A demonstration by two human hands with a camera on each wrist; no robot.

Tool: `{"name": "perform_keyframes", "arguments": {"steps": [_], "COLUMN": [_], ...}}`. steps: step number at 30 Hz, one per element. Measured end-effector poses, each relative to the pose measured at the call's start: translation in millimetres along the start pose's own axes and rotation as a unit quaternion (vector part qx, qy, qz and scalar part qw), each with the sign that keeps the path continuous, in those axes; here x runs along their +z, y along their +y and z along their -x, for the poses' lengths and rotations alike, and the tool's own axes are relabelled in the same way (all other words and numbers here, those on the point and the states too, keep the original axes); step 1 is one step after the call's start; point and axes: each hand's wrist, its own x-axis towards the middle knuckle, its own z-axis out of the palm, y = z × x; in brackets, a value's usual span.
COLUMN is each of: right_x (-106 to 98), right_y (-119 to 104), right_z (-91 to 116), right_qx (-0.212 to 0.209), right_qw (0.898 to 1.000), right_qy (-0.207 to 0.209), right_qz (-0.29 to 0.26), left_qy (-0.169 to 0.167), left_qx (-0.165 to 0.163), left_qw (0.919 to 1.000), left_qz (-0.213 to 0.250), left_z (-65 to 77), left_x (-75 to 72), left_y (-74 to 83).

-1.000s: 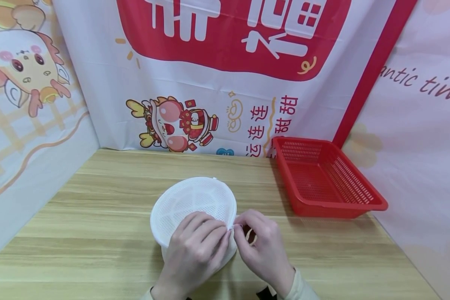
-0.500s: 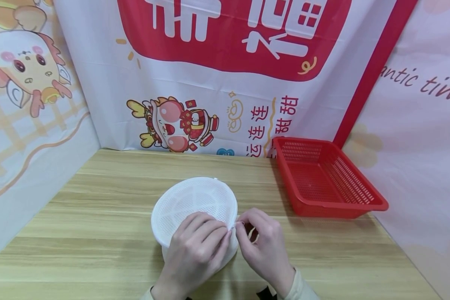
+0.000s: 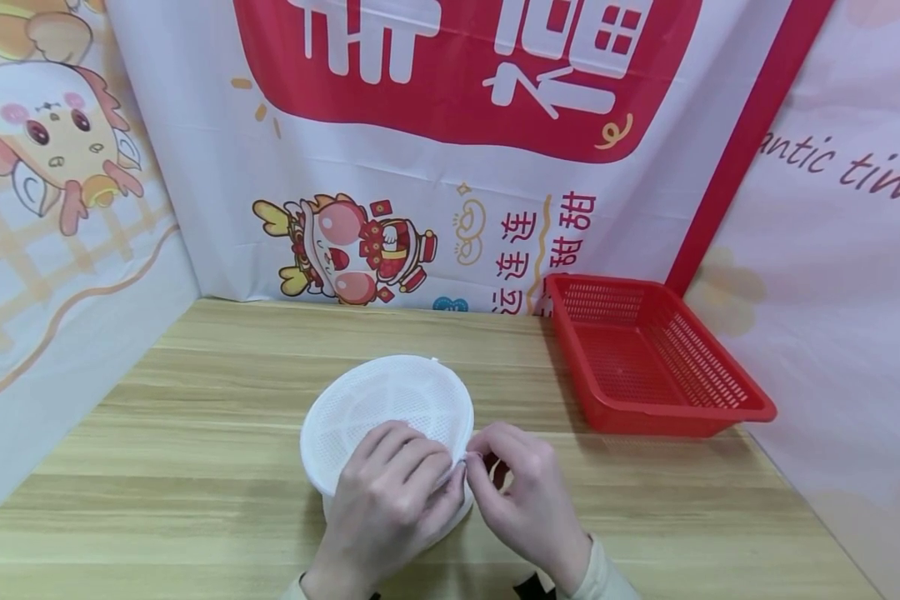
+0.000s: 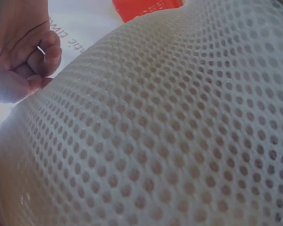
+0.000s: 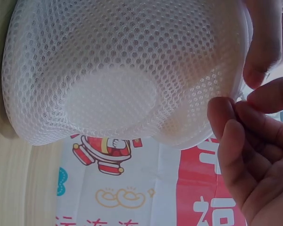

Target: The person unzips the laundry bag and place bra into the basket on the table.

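Note:
A round white mesh laundry bag [image 3: 382,396] stands on the wooden table, its flat lid tilted up and its stiff rim showing. My left hand [image 3: 390,500] grips the near right part of the rim, fingers over the lid and thumb at the edge. Close beside it, my right hand [image 3: 525,492] pinches a small pale bit of the rim between thumb and forefinger, mostly hidden by the fingertips. In the right wrist view, the right hand's fingertips [image 5: 221,115] meet at the bag's edge. White netting fills the left wrist view, with the right hand [image 4: 26,56] beyond.
A red plastic basket [image 3: 682,412] stands at the back right of the table [image 3: 157,467]. Printed cloth hangs behind [image 3: 217,208] and along both sides.
The bag and both hands shift very slightly. My left thumb and fingers ease apart a little at the rim, while the right hand stays pinched beside them.

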Motion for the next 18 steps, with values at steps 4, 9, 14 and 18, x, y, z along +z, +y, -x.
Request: {"name": "perform_keyframes", "arguments": {"steps": [4, 9, 14, 18], "right_x": [0.1, 0.5, 0.5, 0.4], "right_y": [-1.0, -1.6, -1.5, -0.7], "right_z": [-0.7, -0.9, 0.0, 0.5], "right_qx": [-0.008, -0.006, 0.011, 0.021], "right_qw": [1.0, 1.0, 1.0, 0.999], "right_qy": [-0.003, 0.007, 0.015, 0.023], "right_qz": [-0.007, 0.009, 0.021, 0.029], "left_qy": [-0.001, 0.006, 0.01, 0.011], "left_qx": [0.002, 0.013, 0.016, 0.017], "left_qw": [1.0, 0.9999, 0.9998, 0.9998], "left_qz": [-0.008, -0.008, -0.008, -0.006], "left_z": [0.5, 1.7, 3.1, 2.7], "left_x": [0.6, 2.5, 3.6, 3.6], "left_y": [0.6, 0.8, 0.6, 0.5]}}
